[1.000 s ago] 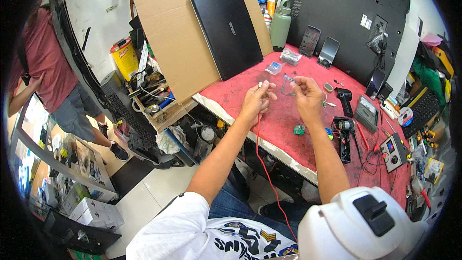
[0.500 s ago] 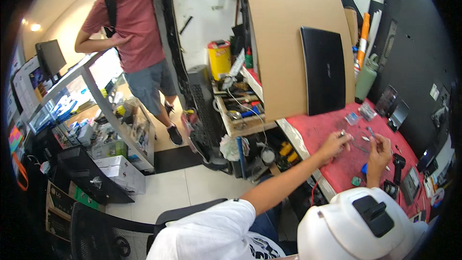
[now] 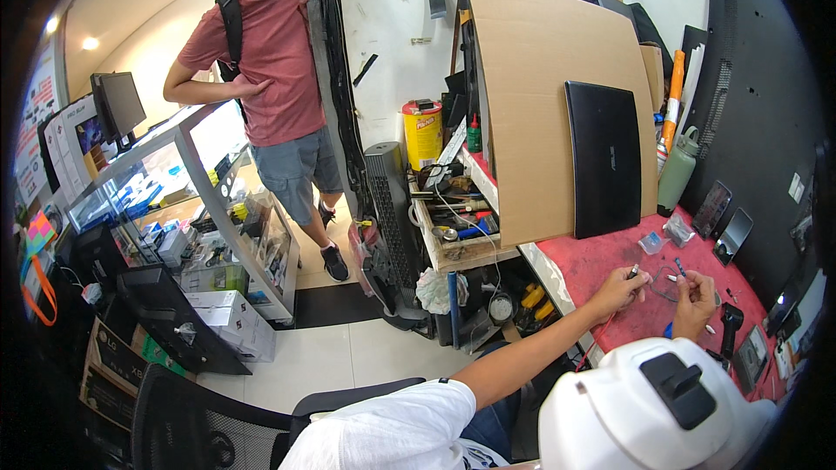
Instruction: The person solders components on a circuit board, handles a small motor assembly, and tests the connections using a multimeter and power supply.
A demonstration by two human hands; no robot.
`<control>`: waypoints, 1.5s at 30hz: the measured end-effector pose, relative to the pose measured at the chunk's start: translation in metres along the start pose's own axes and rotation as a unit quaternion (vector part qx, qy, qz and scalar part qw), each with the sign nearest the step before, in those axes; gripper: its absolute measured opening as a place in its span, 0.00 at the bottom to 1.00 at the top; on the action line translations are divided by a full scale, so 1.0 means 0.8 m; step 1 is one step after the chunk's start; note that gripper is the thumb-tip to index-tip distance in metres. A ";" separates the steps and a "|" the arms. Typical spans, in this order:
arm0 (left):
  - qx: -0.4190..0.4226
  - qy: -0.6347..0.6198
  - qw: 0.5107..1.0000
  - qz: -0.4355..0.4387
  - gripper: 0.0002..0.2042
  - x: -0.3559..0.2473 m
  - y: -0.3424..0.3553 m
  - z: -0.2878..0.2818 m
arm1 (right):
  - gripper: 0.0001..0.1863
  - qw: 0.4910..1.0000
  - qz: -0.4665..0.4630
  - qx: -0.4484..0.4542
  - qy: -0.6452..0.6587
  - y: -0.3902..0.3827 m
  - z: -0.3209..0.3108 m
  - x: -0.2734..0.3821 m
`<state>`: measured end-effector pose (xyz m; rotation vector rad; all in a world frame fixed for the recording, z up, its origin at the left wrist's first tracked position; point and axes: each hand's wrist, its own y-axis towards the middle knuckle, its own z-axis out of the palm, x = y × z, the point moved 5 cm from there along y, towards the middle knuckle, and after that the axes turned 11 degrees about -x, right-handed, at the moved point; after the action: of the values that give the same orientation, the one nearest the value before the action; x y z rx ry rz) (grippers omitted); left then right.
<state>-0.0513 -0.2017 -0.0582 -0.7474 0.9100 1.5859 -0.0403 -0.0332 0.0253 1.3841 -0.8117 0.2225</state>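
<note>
Thin wire [image 3: 664,283] hangs between our hands above the red mat [image 3: 601,261]. Our left hand [image 3: 620,289] pinches its dark end; our right hand [image 3: 694,298] pinches a small blue-tipped piece. Both ends are gripped, apart and not yet joined.

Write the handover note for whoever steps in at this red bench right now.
Left hand: raised over the red felt-covered bench top, pinching a small dark-tipped probe end with a thin red wire trailing down off the bench edge.
Right hand: beside it, fingertips pinching a small blue-tipped pin-like part; the hands are apart.
Nearby: closed black laptop leaning on the brown cardboard sheet; two small clear plastic bags behind the hands; green bottle at the back.
Done: both small pieces are picked up.
Left: they are not yet brought together; too small to tell more.
</note>
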 end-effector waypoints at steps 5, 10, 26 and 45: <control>-0.004 0.001 1.000 -0.009 0.12 -0.003 -0.006 -0.001 | 0.06 1.000 -0.017 -0.001 0.016 -0.004 0.001 0.003; -0.009 0.034 0.999 0.019 0.11 0.003 0.001 0.001 | 0.05 0.999 -0.043 -0.009 0.022 -0.004 -0.001 -0.001; 0.017 -0.024 0.998 -0.046 0.10 -0.031 -0.023 0.004 | 0.07 0.999 -0.004 -0.043 -0.002 0.014 -0.012 0.009; 0.029 -0.033 0.998 -0.047 0.10 -0.027 -0.023 -0.002 | 0.07 0.999 0.005 -0.035 -0.005 0.012 -0.009 0.005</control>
<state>-0.0293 -0.2120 -0.0433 -0.6829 0.8569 1.4876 -0.0406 -0.0255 0.0356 1.3168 -0.8274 0.1919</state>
